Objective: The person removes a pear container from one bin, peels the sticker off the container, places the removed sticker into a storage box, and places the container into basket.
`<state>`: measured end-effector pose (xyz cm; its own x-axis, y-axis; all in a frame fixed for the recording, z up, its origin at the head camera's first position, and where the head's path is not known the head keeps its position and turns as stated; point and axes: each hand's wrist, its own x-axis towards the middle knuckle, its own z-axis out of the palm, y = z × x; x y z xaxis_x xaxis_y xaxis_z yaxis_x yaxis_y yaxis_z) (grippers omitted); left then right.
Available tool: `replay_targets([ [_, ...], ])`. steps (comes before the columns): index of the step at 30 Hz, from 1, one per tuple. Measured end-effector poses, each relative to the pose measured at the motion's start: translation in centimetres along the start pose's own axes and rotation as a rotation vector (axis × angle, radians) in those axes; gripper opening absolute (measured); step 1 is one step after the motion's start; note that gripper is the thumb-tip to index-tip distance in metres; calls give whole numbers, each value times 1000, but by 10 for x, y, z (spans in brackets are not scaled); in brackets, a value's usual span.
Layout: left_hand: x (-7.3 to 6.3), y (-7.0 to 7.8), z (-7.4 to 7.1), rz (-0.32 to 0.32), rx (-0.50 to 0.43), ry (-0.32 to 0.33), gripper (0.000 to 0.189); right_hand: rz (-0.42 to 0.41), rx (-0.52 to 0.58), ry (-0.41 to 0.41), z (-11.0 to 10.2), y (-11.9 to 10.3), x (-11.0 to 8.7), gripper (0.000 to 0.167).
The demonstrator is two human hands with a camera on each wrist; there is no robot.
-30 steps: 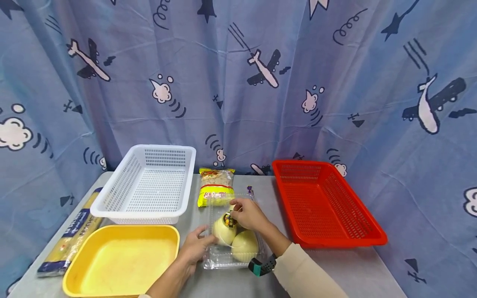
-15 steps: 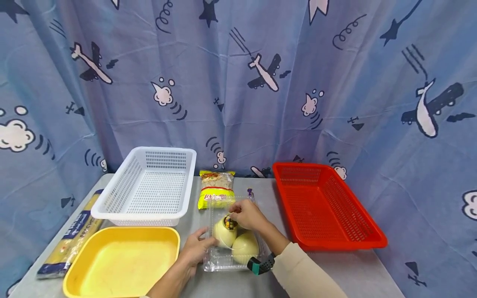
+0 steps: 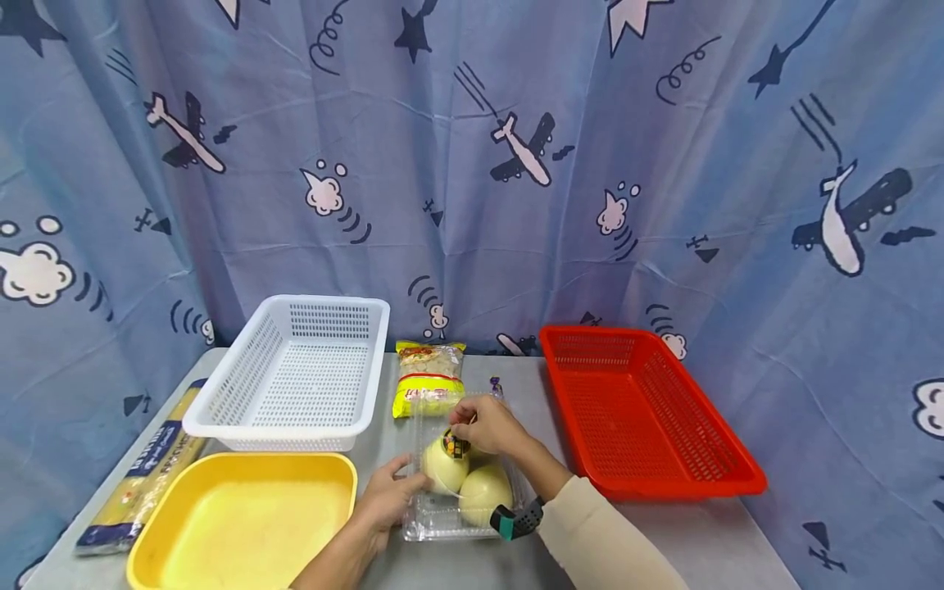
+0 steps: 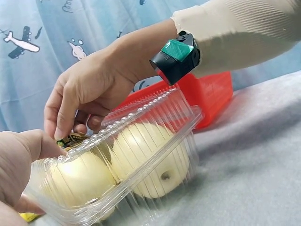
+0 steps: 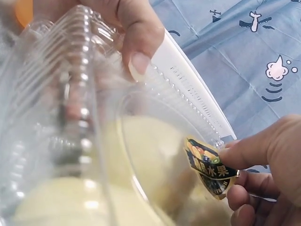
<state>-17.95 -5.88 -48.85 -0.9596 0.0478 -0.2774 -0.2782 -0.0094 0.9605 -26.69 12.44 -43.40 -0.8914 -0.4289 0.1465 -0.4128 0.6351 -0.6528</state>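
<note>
A clear plastic clamshell box (image 3: 437, 524) with pale yellow round fruits (image 3: 485, 494) in it stands on the table in front of me. My left hand (image 3: 389, 496) grips its left side, one finger on the lid and others lower down the wall in the right wrist view. On the lid is a black and gold fruit sticker (image 5: 209, 165) with printed characters. My right hand (image 3: 487, 424) pinches the sticker's edge between thumb and finger; part of it stands up from the lid. In the left wrist view that right hand (image 4: 89, 89) reaches over the box's far side.
To the left are a white basket (image 3: 288, 434), a yellow basin (image 3: 342, 467) and a long noodle pack (image 3: 151, 459). Behind the box lie a yellow food bag (image 3: 430, 381) and a small purple-wrapped item (image 3: 496, 383). A red basket (image 3: 664, 483) stands at right.
The head view has tilted up slightly. My right hand has shifted a little to the left with the sticker's edge in its fingers. The left hand keeps its place on the box.
</note>
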Motion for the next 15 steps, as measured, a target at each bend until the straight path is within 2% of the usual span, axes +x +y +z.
replay_targets([
  [9,0,0,0,-8,26,11,78,36,5,-10,1,1,2,11],
  [15,0,0,0,-6,26,12,79,11,14,19,0,1,1,12],
])
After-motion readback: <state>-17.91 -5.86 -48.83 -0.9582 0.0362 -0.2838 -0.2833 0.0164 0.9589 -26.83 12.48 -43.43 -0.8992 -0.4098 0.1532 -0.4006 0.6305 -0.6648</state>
